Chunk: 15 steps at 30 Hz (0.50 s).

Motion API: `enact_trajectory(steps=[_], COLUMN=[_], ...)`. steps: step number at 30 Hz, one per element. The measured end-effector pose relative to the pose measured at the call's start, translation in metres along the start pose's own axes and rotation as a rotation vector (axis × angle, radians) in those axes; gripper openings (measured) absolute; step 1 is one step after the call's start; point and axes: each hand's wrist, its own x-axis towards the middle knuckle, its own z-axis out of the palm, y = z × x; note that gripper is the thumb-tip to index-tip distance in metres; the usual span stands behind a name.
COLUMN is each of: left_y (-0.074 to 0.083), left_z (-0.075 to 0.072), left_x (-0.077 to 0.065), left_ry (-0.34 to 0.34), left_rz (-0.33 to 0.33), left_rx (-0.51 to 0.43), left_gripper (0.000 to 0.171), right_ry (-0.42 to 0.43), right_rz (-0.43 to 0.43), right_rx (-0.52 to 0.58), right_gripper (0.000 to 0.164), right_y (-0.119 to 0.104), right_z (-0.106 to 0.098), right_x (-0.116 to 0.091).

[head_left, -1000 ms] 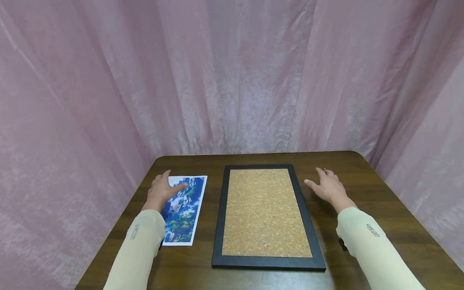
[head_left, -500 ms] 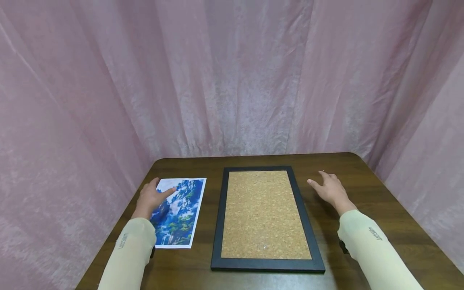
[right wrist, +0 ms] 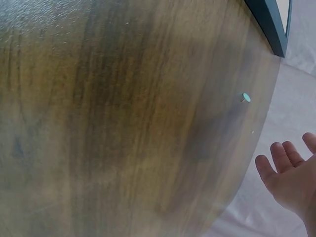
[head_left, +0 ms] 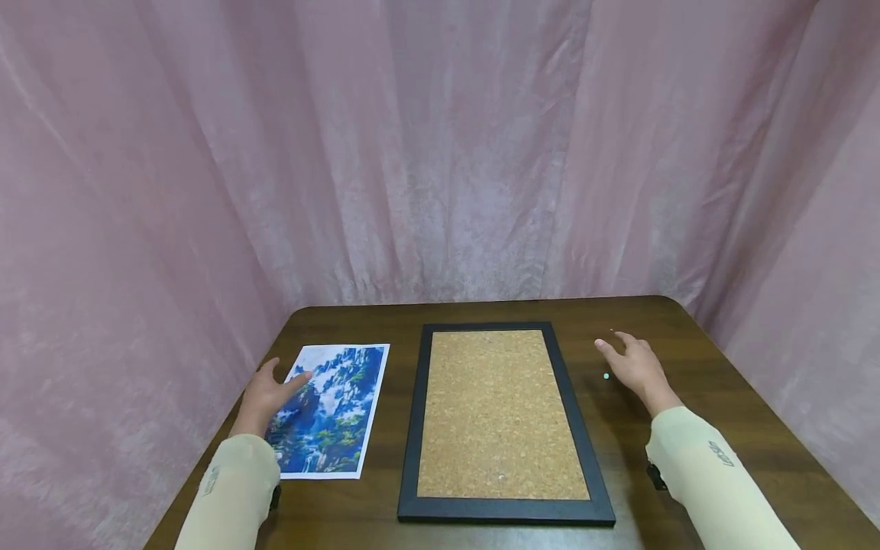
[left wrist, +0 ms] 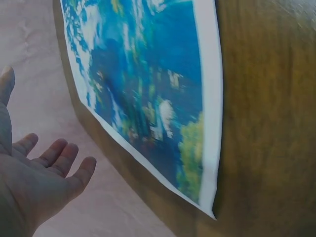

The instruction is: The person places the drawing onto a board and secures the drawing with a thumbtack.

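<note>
A printed landscape picture point(head_left: 337, 405) in blues and greens, with a white border, lies on the left side of the table. My left hand point(head_left: 263, 399) is over its left edge, fingers spread and thumb apart, holding nothing. The left wrist view shows the same hand point(left wrist: 42, 185) beside the sheet. In the middle lies a corkboard point(head_left: 502, 412) with a black frame point(head_left: 505, 510). To its right, my right hand point(head_left: 639, 372) hovers with fingers loosely spread and nothing in it. A pale green thumbtack point(right wrist: 246, 97) lies near those fingers, its pin showing in the right wrist view.
The dark wooden table point(head_left: 729, 428) has rounded far corners. Pink curtains point(head_left: 440, 153) hang behind it and along both sides. A tiny pale speck point(right wrist: 253, 132) shows on the tabletop beyond the thumbtack.
My left hand has moved left and nearer to me, uncovering more of the picture. My right hand has shifted slightly right and nearer, and the thumbtack now shows beside its thumb.
</note>
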Motion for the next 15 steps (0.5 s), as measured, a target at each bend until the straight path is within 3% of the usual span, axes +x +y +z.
enact_trajectory(steps=[6, 8, 15], left_y=[-0.012, -0.024, -0.089], left_z=[-0.005, -0.002, 0.024], left_x=[-0.006, 0.002, 0.051], left_ry=[-0.019, -0.018, 0.066], left_rz=[-0.06, -0.063, -0.079], left_rx=[-0.095, -0.113, -0.019], left_gripper=[0.11, 0.11, 0.114], right_ry=[0.027, 0.023, 0.005], right_rz=[0.04, 0.062, 0.093], right_rx=[0.066, 0.079, 0.123], right_gripper=[0.086, 0.087, 0.085], right_y=[0.004, 0.006, 0.012], right_z=[0.0, 0.0, 0.001], right_x=[-0.004, -0.004, -0.004])
